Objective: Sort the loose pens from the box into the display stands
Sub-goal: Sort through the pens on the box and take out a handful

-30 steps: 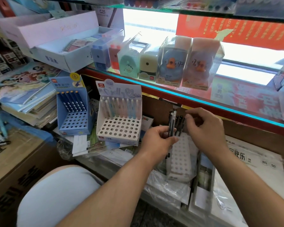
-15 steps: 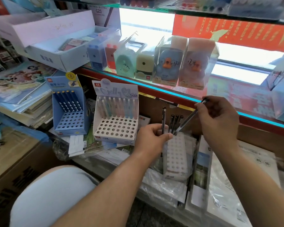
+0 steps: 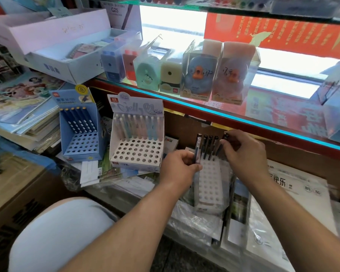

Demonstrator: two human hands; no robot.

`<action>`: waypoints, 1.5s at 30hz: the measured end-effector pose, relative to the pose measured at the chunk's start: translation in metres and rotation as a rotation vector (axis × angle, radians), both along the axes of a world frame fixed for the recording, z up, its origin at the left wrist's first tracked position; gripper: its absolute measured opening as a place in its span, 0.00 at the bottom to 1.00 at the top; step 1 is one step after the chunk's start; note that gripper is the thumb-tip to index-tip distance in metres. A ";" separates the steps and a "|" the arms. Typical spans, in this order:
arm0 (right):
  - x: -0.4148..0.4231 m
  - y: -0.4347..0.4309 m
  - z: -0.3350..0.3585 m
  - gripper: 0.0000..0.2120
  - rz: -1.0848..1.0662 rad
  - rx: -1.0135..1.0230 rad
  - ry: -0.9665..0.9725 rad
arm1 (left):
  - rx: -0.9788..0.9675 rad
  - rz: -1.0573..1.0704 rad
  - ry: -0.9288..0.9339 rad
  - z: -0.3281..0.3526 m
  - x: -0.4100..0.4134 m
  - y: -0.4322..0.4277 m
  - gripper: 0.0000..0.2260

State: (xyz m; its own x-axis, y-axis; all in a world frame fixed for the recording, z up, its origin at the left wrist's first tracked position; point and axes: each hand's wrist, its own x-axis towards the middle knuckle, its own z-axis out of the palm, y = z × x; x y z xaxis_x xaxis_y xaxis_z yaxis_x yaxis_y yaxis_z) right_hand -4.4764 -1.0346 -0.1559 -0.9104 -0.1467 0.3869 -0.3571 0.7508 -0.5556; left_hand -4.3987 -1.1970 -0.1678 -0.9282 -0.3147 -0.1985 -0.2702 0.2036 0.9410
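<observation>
- Three slim black pens stand in our white perforated stand — most holes are empty.
- Our left grip pinches a spare pen; right grip pinches one, seating it.

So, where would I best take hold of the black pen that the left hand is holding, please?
By its upper end, from above. The black pen stands nearly upright, the left hand pinches its lower part, and other pens stand close on its right in the white stand, so only the top is free.
</observation>
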 end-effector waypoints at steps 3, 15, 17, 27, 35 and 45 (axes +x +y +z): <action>-0.002 0.000 -0.003 0.14 0.000 -0.004 -0.054 | -0.021 -0.005 -0.005 -0.003 -0.001 0.001 0.06; -0.001 -0.007 0.000 0.07 0.018 0.243 -0.026 | -0.006 0.007 -0.003 -0.006 -0.003 0.002 0.06; -0.001 -0.009 0.001 0.08 -0.001 0.257 -0.046 | -0.012 0.008 -0.003 -0.006 -0.003 0.002 0.06; 0.013 -0.004 0.020 0.08 0.063 0.027 0.085 | 0.010 -0.016 0.016 -0.002 -0.001 0.002 0.06; 0.027 -0.017 0.039 0.12 0.337 -0.284 -0.140 | 0.028 -0.055 0.107 0.006 0.002 0.009 0.14; 0.014 -0.002 0.052 0.08 0.158 -0.436 0.013 | -0.152 -0.080 0.032 0.003 0.002 0.007 0.22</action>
State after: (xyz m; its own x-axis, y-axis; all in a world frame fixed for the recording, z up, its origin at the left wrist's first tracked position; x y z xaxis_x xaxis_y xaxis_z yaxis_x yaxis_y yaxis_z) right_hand -4.4619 -1.0365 -0.1037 -0.8846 -0.1045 0.4544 -0.4574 0.3838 -0.8021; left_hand -4.3968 -1.1896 -0.1646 -0.9566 -0.2637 -0.1244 -0.2180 0.3636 0.9057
